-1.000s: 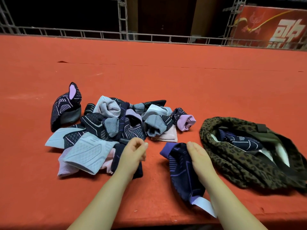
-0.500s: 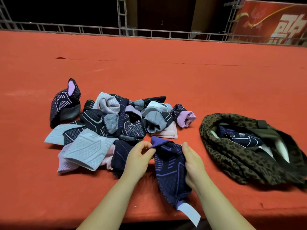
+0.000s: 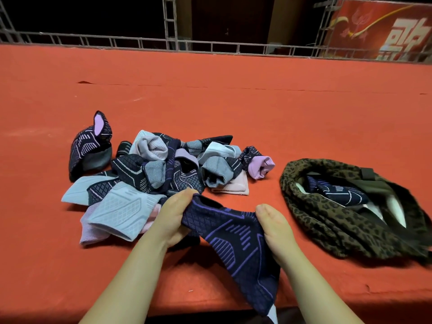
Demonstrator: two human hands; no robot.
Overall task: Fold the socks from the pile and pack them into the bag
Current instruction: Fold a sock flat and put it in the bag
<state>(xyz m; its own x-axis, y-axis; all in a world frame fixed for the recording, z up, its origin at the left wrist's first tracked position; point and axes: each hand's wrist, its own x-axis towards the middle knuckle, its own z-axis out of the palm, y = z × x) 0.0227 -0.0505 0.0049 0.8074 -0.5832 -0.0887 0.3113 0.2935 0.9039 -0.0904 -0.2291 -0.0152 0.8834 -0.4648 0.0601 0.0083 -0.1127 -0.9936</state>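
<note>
Now, left hand [image 3: 171, 216] and right hand [image 3: 275, 230] both gripping one navy sock [image 3: 236, 244], one leopard bag [image 3: 327, 230]

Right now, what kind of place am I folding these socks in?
Probably a stage or event platform, not a home: a wide red felt-covered surface, a metal truss railing along its far edge, and a red banner with large white characters beyond.

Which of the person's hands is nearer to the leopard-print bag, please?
Right. The right hand holds the navy sock just beside the leopard-print bag, apart from it; the left hand grips the sock's other end, against the sock pile.
</note>
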